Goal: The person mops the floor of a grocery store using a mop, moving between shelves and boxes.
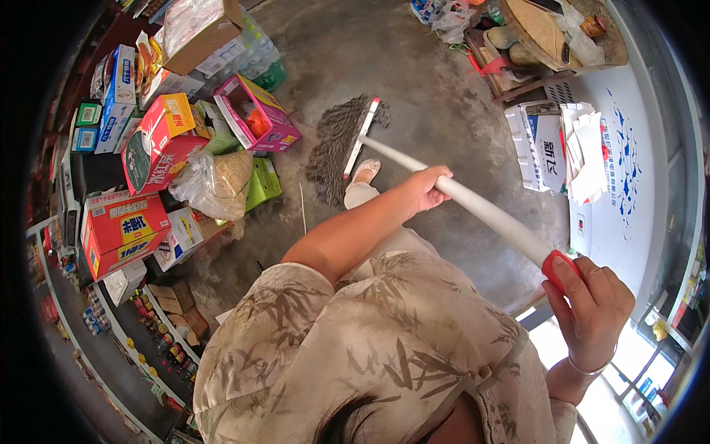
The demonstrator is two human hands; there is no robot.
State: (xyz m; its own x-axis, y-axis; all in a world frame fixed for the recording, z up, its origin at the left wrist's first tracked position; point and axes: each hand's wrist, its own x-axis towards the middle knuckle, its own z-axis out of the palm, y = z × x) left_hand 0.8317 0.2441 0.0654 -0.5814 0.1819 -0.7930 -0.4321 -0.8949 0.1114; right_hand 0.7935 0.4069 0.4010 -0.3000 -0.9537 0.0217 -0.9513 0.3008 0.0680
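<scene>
A flat mop with a grey string head lies against the concrete floor ahead of me. Its white clamp bar has red ends. From that bar a long white handle slants back towards my right side. My left hand is wrapped around the handle partway along. My right hand, with a bracelet at the wrist, grips the red end of the handle. One light-coloured shoe shows right beside the mop head.
Along the left stand a pink carton, a red carton, a clear bag of grain and goods shelves. On the right, flattened cardboard leans by a white chest. A round wooden board sits at the upper right.
</scene>
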